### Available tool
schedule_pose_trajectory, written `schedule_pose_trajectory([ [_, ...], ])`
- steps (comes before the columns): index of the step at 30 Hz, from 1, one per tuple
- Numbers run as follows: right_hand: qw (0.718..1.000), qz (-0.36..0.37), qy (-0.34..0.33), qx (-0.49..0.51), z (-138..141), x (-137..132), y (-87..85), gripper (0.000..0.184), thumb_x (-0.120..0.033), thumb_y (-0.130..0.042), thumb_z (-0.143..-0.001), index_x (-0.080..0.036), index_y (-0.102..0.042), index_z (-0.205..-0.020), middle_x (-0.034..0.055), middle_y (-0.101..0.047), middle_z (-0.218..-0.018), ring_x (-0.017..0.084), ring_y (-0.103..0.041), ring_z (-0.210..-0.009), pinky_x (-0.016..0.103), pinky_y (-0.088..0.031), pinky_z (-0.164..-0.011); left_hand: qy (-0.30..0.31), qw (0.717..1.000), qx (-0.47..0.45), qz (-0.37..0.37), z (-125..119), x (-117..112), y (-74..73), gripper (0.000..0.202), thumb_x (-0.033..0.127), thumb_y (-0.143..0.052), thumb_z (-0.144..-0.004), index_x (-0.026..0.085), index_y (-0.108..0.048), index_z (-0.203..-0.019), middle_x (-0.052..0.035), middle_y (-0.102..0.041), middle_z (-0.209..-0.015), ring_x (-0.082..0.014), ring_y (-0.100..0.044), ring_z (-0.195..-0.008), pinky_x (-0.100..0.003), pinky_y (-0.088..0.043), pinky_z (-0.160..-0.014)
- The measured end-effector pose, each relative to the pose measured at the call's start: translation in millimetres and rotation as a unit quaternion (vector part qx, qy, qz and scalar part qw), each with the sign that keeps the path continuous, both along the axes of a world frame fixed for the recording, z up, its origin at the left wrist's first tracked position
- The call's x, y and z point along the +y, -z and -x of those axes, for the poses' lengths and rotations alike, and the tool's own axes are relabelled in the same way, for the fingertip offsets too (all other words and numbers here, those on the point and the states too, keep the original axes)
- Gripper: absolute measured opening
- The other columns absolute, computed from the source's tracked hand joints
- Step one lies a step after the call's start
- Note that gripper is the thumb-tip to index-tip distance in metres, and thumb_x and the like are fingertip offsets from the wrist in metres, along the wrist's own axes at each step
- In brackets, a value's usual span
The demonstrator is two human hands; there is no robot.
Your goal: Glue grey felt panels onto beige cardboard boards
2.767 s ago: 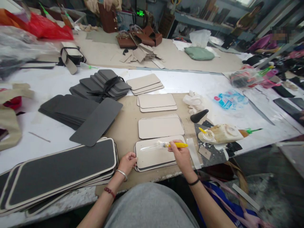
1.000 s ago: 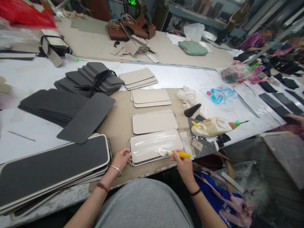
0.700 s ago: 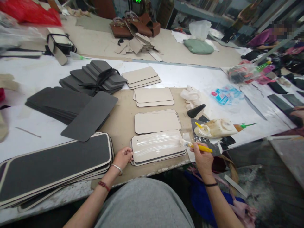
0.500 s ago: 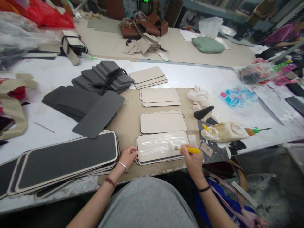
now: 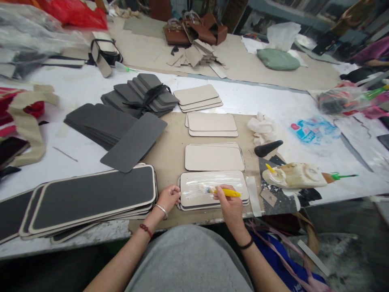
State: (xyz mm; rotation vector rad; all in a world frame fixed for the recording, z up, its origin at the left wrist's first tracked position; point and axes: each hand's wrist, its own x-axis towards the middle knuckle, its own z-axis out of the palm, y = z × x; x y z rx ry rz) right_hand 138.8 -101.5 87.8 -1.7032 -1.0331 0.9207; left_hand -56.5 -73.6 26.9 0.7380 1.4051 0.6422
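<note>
A brush with a yellow handle (image 5: 231, 192) is gripped in my right hand (image 5: 230, 209). Its white-coated bristles rest on a beige rounded panel (image 5: 194, 198), which carries streaks of wet white glue. My left hand (image 5: 168, 198) is closed, thumb and fingers pinched at the left edge of that panel; other panels lie beneath it. Behind it are two more piles of beige panels (image 5: 214, 157). On the left, close to my left wrist, a stack of long dark panels with beige borders (image 5: 94, 198) reaches the table's front edge.
Plain dark grey pieces (image 5: 133, 142) lie fanned out at left centre. To the right, a glue-crusted plastic bottle (image 5: 299, 175) lies on its side near a black curved piece (image 5: 268, 148) and crumpled tissue (image 5: 260, 127). Brown bags (image 5: 194, 30) sit at the back.
My right hand has drawn the brush leftward across the panel, and the glue streaks have spread. My left hand stays at the panel's edge. The whole view has shifted slightly.
</note>
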Motion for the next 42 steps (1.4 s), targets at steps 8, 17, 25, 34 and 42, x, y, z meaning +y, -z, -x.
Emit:
schedule_pose_trajectory([
  [8, 0.997, -0.011, -0.058, -0.044, 7.6, 12.7, 14.5, 0.027, -0.045, -0.052, -0.080, -0.018, -0.056, -0.079, 0.0025, -0.059, -0.074, 0.015, -0.059, -0.062, 0.028, -0.049, -0.062, 0.001, 1.000, 0.008, 0.004, -1.2, 0.1, -0.7, 0.014, 0.022, -0.061, -0.055, 0.017, -0.049, -0.061, 0.0074, -0.049, -0.040, -0.0094, -0.049, -0.037, -0.019, -0.038, -0.039],
  [17, 0.998, 0.002, -0.029, -0.058, -5.7, -26.4, -4.8, 0.024, -0.042, -0.052, -0.081, -0.019, -0.058, -0.082, 0.0021, -0.060, -0.071, 0.016, -0.059, -0.062, 0.028, -0.048, -0.062, -0.001, 1.000, 0.007, 0.007, -0.8, 0.1, -1.1, 0.016, 0.025, -0.060, -0.053, 0.017, -0.049, -0.062, 0.0068, -0.050, -0.041, -0.0097, -0.050, -0.039, -0.019, -0.038, -0.040],
  [25, 0.981, 0.020, 0.062, -0.181, -62.8, -39.5, 12.5, 0.032, -0.048, -0.052, -0.079, -0.017, -0.059, -0.084, 0.0060, -0.064, -0.076, 0.019, -0.062, -0.070, 0.030, -0.048, -0.066, 0.011, 1.000, 0.016, -0.001, -0.7, 0.3, -1.1, 0.023, 0.032, -0.062, -0.049, 0.018, -0.050, -0.061, 0.0063, -0.050, -0.040, -0.0101, -0.050, -0.039, -0.020, -0.037, -0.039],
  [34, 0.965, 0.017, 0.134, -0.227, -116.2, -23.5, -5.0, 0.040, -0.055, -0.053, -0.075, -0.016, -0.059, -0.083, 0.0073, -0.066, -0.072, 0.021, -0.065, -0.064, 0.032, -0.050, -0.064, 0.010, 1.000, 0.023, -0.004, -1.0, 0.6, -3.0, 0.023, 0.032, -0.063, -0.049, 0.017, -0.051, -0.061, 0.0053, -0.052, -0.040, -0.0106, -0.051, -0.040, -0.020, -0.038, -0.040],
  [42, 0.970, 0.039, 0.148, -0.189, -141.3, 4.7, 0.5, 0.045, -0.059, -0.056, -0.070, -0.016, -0.059, -0.083, 0.0061, -0.065, -0.061, 0.022, -0.065, -0.059, 0.035, -0.051, -0.062, 0.016, 1.000, 0.026, 0.008, -1.6, 2.1, -3.3, 0.024, 0.034, -0.064, -0.047, 0.018, -0.051, -0.060, 0.0053, -0.051, -0.041, -0.0111, -0.051, -0.040, -0.021, -0.038, -0.040],
])
